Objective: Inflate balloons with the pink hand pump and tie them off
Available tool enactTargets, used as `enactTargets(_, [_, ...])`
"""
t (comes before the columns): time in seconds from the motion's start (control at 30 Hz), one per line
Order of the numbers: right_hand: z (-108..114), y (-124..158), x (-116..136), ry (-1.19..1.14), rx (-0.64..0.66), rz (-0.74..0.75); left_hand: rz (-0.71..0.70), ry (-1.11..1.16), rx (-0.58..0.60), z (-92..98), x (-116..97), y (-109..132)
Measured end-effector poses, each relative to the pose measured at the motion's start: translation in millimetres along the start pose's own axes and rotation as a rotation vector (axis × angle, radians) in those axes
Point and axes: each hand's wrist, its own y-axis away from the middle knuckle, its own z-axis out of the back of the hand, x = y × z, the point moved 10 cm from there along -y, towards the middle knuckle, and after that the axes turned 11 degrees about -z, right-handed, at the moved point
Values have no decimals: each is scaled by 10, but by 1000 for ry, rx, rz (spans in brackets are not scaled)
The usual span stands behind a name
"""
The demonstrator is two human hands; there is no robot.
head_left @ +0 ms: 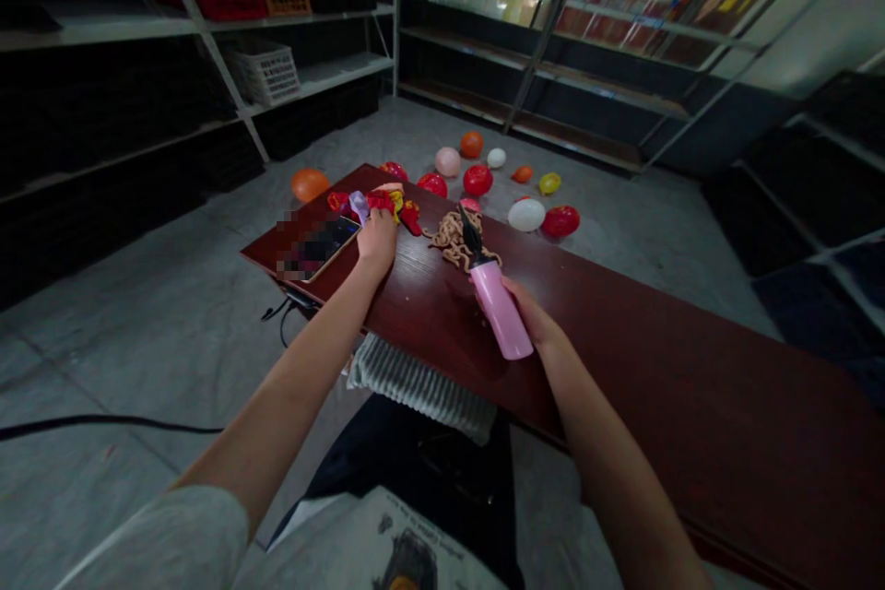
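Observation:
My right hand (pixel 529 318) is wrapped round a pink hand pump (pixel 499 306) with a black nozzle, held just above the dark red table (pixel 691 387). My left hand (pixel 377 236) reaches to the table's far end, its fingers closed in a pile of limp, uninflated balloons (pixel 387 203), red, yellow and lilac. What exactly it pinches is hidden. A tangle of tan rubber bands or string (pixel 451 241) lies by the pump's nozzle.
Several inflated balloons (pixel 525 214) in red, orange, white and yellow lie on the grey floor beyond the table. A tablet-like device (pixel 322 247) lies at the table's left corner. Metal shelves with baskets line the walls. A black cable (pixel 103 424) runs over the floor at left.

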Motion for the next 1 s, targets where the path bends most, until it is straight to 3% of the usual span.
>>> enactTargets(0.13, [-44, 58, 28, -250, 50, -2, -101, 155, -147, 185, -116, 84])
enactTargets(0.2, [-91, 81, 91, -298, 87, 18, -115, 420, -288, 334, -186, 113])
enactTargets(0.27, [-133, 106, 156, -304, 118, 42, -13, 799, -377, 356, -216, 113])
enactTargets(0.33, [-152, 136, 213, -305, 133, 71, 176, 1202, -331, 178, -335, 99])
enactTargets(0.47, [-111, 212, 287, -291, 101, 121, 285, 1685, -163, -23, -951, 53])
enactTargets(0.57, [-48, 257, 324, -285, 57, 139, 213, 1839, -90, -85, -1348, -33])
enactTargets(0.67, [-14, 264, 352, -353, 72, 153, 224, 1903, -32, -333, -1553, -109])
enactTargets(0.83, [-25, 169, 256, -434, 123, 88, 404, 1869, 67, -896, -1558, -46])
enactTargets(1.0, [-72, 143, 206, -464, 147, 64, 385, 1879, 104, -927, -1488, 24])
